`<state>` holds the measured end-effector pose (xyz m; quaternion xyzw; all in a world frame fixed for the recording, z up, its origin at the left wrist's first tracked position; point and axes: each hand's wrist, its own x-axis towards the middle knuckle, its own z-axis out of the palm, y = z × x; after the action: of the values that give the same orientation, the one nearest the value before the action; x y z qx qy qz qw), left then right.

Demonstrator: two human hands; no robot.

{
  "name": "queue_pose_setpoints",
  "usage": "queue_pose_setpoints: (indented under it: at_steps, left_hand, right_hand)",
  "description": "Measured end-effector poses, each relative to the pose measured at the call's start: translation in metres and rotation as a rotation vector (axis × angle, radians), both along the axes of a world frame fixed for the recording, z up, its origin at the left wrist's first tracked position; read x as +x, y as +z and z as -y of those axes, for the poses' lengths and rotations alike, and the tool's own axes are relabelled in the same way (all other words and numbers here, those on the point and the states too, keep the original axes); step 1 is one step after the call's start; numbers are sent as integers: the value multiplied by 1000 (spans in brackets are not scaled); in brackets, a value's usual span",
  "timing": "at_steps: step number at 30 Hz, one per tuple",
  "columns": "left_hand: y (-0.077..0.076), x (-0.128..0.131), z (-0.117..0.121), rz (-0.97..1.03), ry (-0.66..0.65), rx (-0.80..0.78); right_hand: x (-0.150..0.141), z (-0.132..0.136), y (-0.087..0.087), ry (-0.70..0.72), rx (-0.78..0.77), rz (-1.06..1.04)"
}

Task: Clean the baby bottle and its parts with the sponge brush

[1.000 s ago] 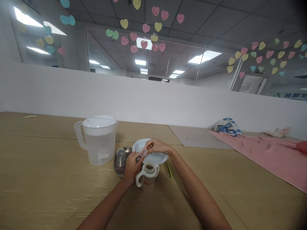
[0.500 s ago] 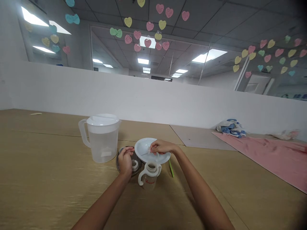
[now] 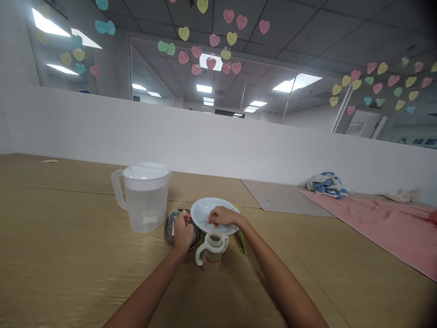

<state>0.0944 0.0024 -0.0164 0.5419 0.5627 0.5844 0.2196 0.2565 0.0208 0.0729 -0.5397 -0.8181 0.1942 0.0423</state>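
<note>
The left hand [image 3: 183, 233] is curled over a round stainless steel dish [image 3: 166, 233], its fingers bunched together and dipping into the dish right beside a small clear cup [image 3: 173, 222] that stands upright there. Whether those fingers are clamped on anything, I cannot tell (the hand hides most of the dish, and whatever else it holds).

The right hand [image 3: 224, 216] sits over a shallow white plate [image 3: 204, 210], its fingertips drawn together and down on the surface. Anything pinched between them is too small to make out.

On the near side of the plate, between the two hands, stands a two-handled feeding bottle [image 3: 211, 255] with no cap, its open neck showing something dark inside and reddish lettering on its side.

To the left of the dish, just beside it, stands a clear plastic jug [image 3: 145, 207] with a white lid, holding colourless liquid, most likely water, up to near its shoulder. A thin green strip [image 3: 242, 241] lies by the plate's right edge.

Far off to the right, a pink cloth [image 3: 368, 228] lies on the wooden table [image 3: 68, 255], with a crumpled blue-and-white cloth [image 3: 326, 186] at its far end.
</note>
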Motion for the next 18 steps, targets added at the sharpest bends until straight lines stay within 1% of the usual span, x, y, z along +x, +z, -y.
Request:
queue_pose_setpoints:
  at_steps: [3, 4, 5, 8, 10, 12, 15, 18]
  left_hand:
    - [5, 3, 7, -103, -54, -45]
    - [6, 3, 9, -128, -64, -48]
    - [7, 4, 11, -146, -69, -46]
    - [10, 4, 15, -186, -76, -36]
    - [12, 3, 17, -203, -66, -34]
    - [12, 3, 17, -213, -48, -31]
    - [10, 4, 14, -182, -24, -5]
    - [7, 4, 10, -51, 26, 114]
  right_hand:
    - [-2, 4, 15, -148, 213, -216]
    - [-2, 7, 21, -194, 270, -315]
    - [-3, 11, 28, -212, 295, -423]
    - [-5, 29, 51, -176, 234, -668]
    - [-6, 45, 64, -119, 142, -734]
    - [-9, 59, 73, -75, 89, -736]
    - [-13, 74, 80, -44, 62, -717]
    - [-18, 80, 82, -28, 37, -693]
